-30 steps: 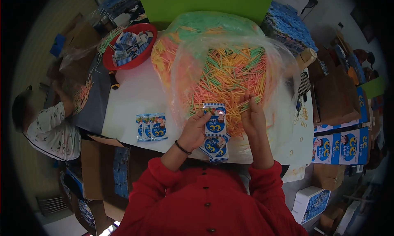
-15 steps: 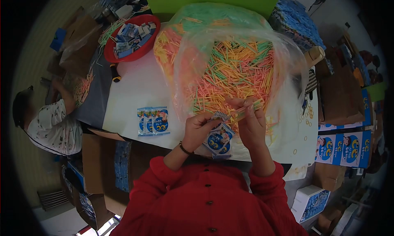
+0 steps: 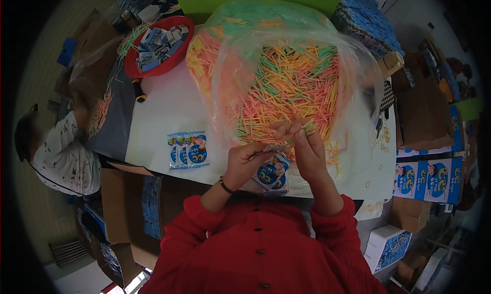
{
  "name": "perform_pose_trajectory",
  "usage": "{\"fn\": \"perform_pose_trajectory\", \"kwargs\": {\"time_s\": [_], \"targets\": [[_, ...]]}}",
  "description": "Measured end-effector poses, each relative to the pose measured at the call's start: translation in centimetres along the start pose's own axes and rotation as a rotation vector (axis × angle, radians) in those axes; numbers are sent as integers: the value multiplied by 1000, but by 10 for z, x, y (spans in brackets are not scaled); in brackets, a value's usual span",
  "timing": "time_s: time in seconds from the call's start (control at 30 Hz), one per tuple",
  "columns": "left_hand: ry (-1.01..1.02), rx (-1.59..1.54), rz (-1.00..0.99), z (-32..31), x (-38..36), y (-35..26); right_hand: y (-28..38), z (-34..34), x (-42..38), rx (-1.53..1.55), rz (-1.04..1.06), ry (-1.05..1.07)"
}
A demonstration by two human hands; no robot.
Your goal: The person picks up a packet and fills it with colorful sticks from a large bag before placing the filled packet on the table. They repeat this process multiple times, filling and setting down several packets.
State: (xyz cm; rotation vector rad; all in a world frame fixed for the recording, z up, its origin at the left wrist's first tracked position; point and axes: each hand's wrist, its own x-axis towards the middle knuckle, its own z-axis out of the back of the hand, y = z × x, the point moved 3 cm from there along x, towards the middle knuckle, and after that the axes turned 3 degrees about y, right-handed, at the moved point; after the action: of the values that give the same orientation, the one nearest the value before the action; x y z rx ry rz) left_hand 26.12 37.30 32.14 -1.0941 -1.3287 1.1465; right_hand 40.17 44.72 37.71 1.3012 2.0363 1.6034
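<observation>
My left hand (image 3: 244, 164) pinches the top edge of a blue and white printed packet (image 3: 273, 175), which hangs at the table's front edge. Just right of it, my right hand (image 3: 306, 149) has its fingers closed around a few thin pale sticks (image 3: 309, 126). Behind both hands a large clear plastic bag (image 3: 225, 79) lies open, full of pink, orange, yellow and green sticks (image 3: 294, 89). Several similar packets (image 3: 188, 150) lie overlapping on the white table to the left of my left hand.
A red bowl (image 3: 159, 70) of small packets stands at the back left, with a black and yellow tool (image 3: 138, 91) below it. Another person (image 3: 66, 153) is at the far left beside loose sticks. Rubber bands (image 3: 381, 138) and printed boxes (image 3: 428, 180) are on the right.
The view has shifted slightly. My right fingers have drawn in around the sticks, close above the packet. The person at the left has moved an arm.
</observation>
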Motion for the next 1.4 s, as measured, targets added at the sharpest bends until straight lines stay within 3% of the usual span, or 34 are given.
{"fn": "perform_pose_trajectory", "kwargs": {"time_s": [0.2,0.27,0.5,0.57,0.6,0.67,0.77,0.87,0.97,1.0,1.07,1.13,1.3,1.37,1.4], "targets": [[26,-70,21,-2,-2,-1,7,-2,3,-77,53,96],[37,-98,22,-2,-4,3,11,-1,3,-367,72,135],[18,-248,53,-5,-5,9,-9,-3,-12,-363,-73,135],[52,-233,71,-7,-8,15,-8,-4,-13,-710,31,189],[47,-305,104,-10,-7,12,-8,-5,-13,-712,34,189],[42,-375,134,-14,-4,10,-6,-3,-12,-571,93,98],[-12,-214,126,-13,-1,11,-4,4,-11,-312,73,59],[-6,-202,94,-14,1,11,2,2,-9,-559,-6,191],[-3,-377,118,-24,0,2,0,4,-9,-678,-12,155],[-104,-544,190,-31,2,-7,-7,8,-10,-681,-9,155],[-208,-710,261,-30,0,-6,-21,23,-15,-464,-14,19],[113,-572,488,-26,-4,6,-19,24,-14,-427,-19,30],[148,-361,356,-15,-6,11,-7,20,-9,-182,-21,-21],[117,-302,323,-10,-6,19,3,20,-10,-25,-11,-222],[116,-264,301,-8,-6,21,7,19,-9,-24,-16,-223]]}}
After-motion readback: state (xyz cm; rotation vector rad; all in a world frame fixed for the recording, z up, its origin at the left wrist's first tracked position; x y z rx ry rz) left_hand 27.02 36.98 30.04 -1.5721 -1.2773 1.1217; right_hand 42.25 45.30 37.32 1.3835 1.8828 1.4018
